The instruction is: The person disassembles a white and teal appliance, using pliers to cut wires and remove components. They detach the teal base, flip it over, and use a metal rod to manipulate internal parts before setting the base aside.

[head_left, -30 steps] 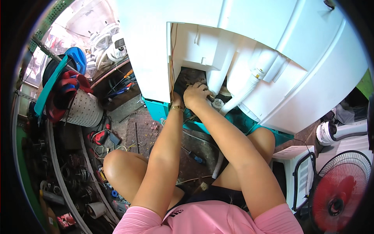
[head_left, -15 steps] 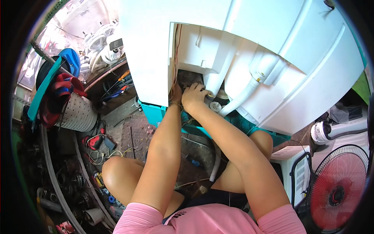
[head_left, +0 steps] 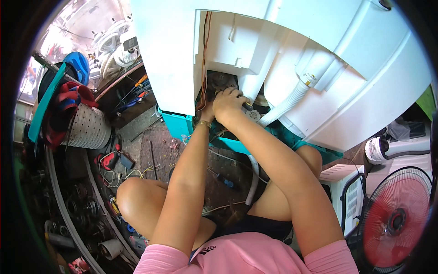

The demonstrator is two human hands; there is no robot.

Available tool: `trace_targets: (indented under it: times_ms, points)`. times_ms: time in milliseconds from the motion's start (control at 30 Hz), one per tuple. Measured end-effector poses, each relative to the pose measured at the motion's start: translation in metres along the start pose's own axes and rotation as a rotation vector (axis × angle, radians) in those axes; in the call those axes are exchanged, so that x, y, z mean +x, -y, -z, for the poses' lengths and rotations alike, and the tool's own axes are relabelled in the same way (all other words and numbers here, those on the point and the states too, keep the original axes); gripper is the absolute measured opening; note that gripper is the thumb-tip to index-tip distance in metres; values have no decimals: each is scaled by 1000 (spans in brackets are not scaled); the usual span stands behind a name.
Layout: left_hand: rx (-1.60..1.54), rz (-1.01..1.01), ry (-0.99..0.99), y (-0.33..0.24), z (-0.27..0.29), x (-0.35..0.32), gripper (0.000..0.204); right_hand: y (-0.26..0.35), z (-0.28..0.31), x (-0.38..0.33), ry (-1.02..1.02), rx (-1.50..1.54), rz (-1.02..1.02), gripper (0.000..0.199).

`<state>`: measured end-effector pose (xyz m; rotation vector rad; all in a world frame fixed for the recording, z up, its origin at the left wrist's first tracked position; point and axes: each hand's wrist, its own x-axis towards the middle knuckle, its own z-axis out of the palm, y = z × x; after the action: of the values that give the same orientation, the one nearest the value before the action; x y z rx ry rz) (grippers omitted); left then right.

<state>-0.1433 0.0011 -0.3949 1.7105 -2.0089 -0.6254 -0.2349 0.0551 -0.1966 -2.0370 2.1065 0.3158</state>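
Observation:
A large white machine body [head_left: 169,59] on a teal base [head_left: 177,123] stands in front of me, looking like a washing machine with its back opening exposed. My right hand [head_left: 229,104] reaches into the bottom of that opening, fingers curled around a tool whose dark rounded handle end [head_left: 247,106] sticks out on the right. Beside it, my left hand [head_left: 208,111] goes in low at the opening's left edge, its fingers hidden behind the right hand. Brown and red wires [head_left: 204,59] hang down just above the left hand. A dark metal part [head_left: 222,78] lies behind the fingers.
A ribbed white hose [head_left: 289,102] runs down right of my hands. On the floor lie a blue-handled screwdriver [head_left: 228,183], a grey pipe [head_left: 252,182] and a red tool with cables [head_left: 109,160]. A perforated white tub [head_left: 89,128] stands left, a red fan [head_left: 397,219] right.
The machine and my hands sit slightly higher in the picture. My right hand has turned a little, and the dark handle end shows more clearly. Both hands stay in the opening.

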Motion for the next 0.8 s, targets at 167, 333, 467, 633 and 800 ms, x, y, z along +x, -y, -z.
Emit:
trace_targets:
  times_ms: [167, 333, 467, 633, 800]
  points:
    - [163, -28, 27, 17, -4, -4, 54, 11, 3, 2, 32, -47, -20, 47]
    - [188, 109, 97, -10, 2, -7, 53, -8, -8, 17, 42, -10, -81, 46]
    - [257, 287, 98, 8, 17, -10, 46, 8, -3, 12, 25, 28, -29, 47]
    - [121, 116, -163, 2, 24, -18, 62, 13, -5, 10, 33, 15, -14, 49]
    - [-581, 206, -103, -62, 54, -17, 63, -5, -14, 12, 21, 7, -37, 50]
